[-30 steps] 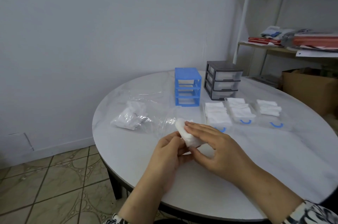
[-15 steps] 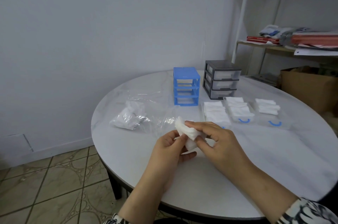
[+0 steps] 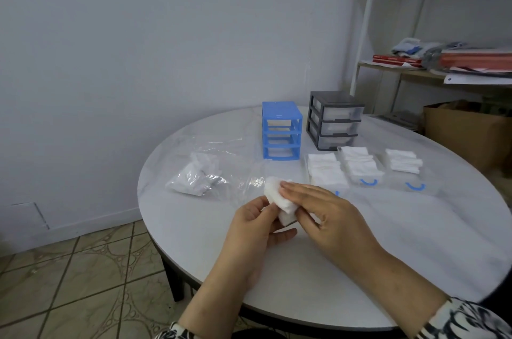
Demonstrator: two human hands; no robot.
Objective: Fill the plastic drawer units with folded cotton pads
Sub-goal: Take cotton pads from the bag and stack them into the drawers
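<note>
A white cotton pad [image 3: 279, 201] is held above the table between both hands. My left hand [image 3: 255, 228] grips its lower left side, and my right hand [image 3: 329, 214] presses flat fingers across its right side. Behind them stands a blue drawer unit [image 3: 281, 131] with its drawers taken out, and a grey drawer unit [image 3: 333, 120] with three clear drawers pushed in. Three clear drawers with blue handles lie on the table, each holding folded pads: one [image 3: 325, 171] partly behind my right hand, one [image 3: 360, 165] in the middle, one [image 3: 403, 162] at the right.
A clear plastic bag [image 3: 196, 175] with loose pads lies on the left of the round white table [image 3: 415, 241]. A shelf [image 3: 443, 70] with papers and a cardboard box [image 3: 465, 133] stand at the right. The tiled floor shows at the lower left.
Both hands have kept working the pad; my right hand's fingers have flattened over it and the pad sits folded smaller between the hands.
</note>
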